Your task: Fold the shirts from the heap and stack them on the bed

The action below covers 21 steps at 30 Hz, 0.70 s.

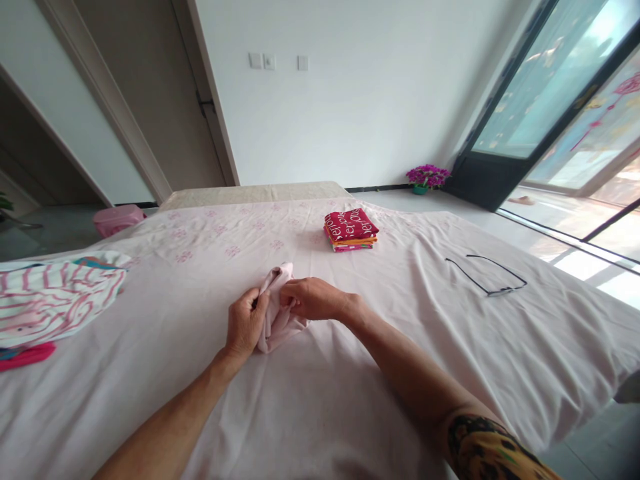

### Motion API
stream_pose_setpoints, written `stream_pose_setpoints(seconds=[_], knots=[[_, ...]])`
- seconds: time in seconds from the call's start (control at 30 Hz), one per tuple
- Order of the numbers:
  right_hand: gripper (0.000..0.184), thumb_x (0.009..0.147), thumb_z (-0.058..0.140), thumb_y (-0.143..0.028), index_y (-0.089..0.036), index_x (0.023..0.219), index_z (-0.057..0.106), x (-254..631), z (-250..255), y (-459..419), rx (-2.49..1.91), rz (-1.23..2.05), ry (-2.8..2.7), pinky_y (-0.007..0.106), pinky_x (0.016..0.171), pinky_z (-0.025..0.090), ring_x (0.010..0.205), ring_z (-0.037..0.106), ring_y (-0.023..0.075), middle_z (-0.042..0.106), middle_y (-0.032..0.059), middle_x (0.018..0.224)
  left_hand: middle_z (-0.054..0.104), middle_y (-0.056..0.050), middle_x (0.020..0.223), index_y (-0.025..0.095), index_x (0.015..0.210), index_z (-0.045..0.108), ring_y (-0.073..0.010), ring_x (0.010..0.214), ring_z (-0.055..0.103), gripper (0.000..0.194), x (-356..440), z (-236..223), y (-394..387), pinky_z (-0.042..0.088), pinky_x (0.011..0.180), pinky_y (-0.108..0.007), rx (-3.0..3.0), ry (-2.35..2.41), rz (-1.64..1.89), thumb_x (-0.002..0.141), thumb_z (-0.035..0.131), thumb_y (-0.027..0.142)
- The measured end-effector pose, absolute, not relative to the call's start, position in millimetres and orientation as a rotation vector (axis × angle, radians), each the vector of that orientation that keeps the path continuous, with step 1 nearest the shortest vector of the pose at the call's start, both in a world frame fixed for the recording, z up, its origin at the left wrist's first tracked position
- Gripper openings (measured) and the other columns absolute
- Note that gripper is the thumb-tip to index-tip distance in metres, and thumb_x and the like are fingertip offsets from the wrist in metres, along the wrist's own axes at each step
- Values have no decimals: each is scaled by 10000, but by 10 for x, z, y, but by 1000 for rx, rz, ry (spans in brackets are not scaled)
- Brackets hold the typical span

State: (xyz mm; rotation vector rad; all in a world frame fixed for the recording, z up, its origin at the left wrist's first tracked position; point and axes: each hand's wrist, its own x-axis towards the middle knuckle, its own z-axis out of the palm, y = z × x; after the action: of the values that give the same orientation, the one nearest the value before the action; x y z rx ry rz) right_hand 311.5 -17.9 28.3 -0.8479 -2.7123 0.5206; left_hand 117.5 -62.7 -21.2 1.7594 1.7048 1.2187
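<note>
A pale pink cloth is bunched up over the middle of the pink sheet; its exact kind does not show. My left hand grips its left side, thumb on top. From the right, my right hand has its fingers curled and pinched into the cloth's upper right part, and the fingertips are partly hidden in the folds. Just beyond my hands sits a small stack of folded cloths, dark red with white lettering on top, orange and pink below.
To the right lie eyeglasses with thin dark frames. A heap of striped clothing rests at the left edge, above a bright pink piece. Past the bed are a pink plastic stool, purple flowers and a glass door.
</note>
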Motion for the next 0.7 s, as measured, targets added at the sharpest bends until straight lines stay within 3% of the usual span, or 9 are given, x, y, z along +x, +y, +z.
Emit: stream_pose_setpoints(seconds=[0.2,0.37,0.5,0.63,0.7], knots=[[219,711,619,-68,-208,840,727,3131,187,-127,-807,473,-2778,220,696,399,865,612,165,712,17,910,517,32,571,211,666,525,-124,566,475,339,1195,-218,-630,368,556,-215,1843,1763,1202,909,454,437],[349,728,578,-52,-252,929,781,3316,208,37,-947,702,-2806,209,717,420,856,643,157,753,-10,926,674,-25,792,197,805,627,-154,747,605,256,1259,-247,-652,434,715,-240,2091,1719,1122,921,450,341],[292,758,541,-72,-191,902,765,3549,296,167,-1314,764,-2615,192,647,425,779,662,141,755,27,890,705,-38,907,206,938,669,-175,864,639,219,1332,-293,-697,446,788,-270,2300,1600,1117,937,492,336],[316,816,473,-105,-157,1034,696,3663,312,194,-1575,1165,-2330,187,573,457,654,667,127,742,44,793,696,-37,877,238,940,691,-201,876,633,239,1418,-282,-774,446,808,-311,2520,1525,1005,928,548,429],[274,812,493,-125,-151,1009,682,3685,290,188,-1578,1355,-2322,195,560,478,615,663,127,733,41,751,690,-45,890,240,969,691,-218,886,629,262,1455,-257,-806,449,834,-337,2594,1538,965,910,568,464]])
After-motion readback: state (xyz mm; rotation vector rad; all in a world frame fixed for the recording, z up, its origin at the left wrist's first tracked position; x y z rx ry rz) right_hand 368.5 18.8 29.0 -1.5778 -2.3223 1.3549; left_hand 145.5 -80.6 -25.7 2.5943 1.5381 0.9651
